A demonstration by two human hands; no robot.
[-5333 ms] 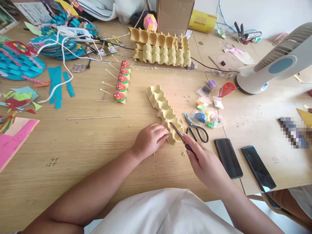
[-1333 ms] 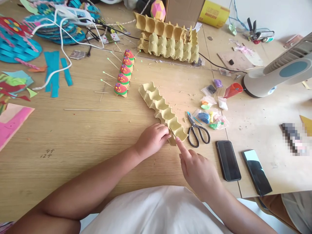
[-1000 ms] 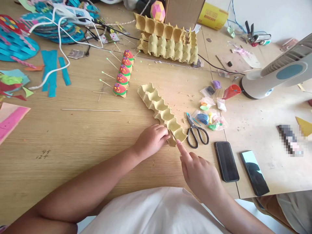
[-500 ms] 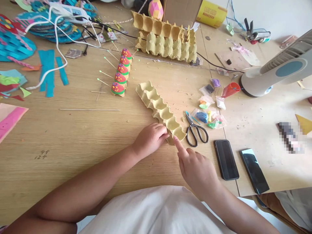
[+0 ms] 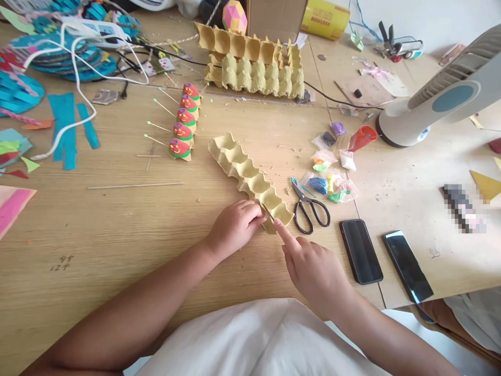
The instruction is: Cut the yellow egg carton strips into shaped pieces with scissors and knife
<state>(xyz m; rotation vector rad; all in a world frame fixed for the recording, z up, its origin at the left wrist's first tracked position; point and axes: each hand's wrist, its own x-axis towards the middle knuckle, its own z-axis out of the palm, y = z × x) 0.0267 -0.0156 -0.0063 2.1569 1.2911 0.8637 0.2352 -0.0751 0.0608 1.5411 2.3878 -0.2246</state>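
A pale yellow egg carton strip (image 5: 254,183) lies slantwise on the table, its cups facing up. My left hand (image 5: 237,224) is closed on its near left edge, fingers and thumb pinched together. A thin dark blade (image 5: 267,212) lies across the cup at the near end. My right hand (image 5: 317,266) is curled, with its index finger stretched along the blade; the handle is hidden beneath the palm. Black-handled scissors (image 5: 309,209) rest just right of the strip. Farther left stands a row of painted carton cups (image 5: 183,122) with red faces and stick feelers.
Two phones (image 5: 360,250) lie at the right, near a white fan (image 5: 438,99). Bagged coloured clay (image 5: 319,184) and a red cup (image 5: 362,138) stand beyond the scissors. More egg cartons (image 5: 262,75) are at the back. A thin stick (image 5: 135,185) and blue strips (image 5: 64,130) lie left.
The whole view has shifted slightly, so the table things appear a little farther left. Both hands keep nearly the same place on the strip; more of the blade shows now.
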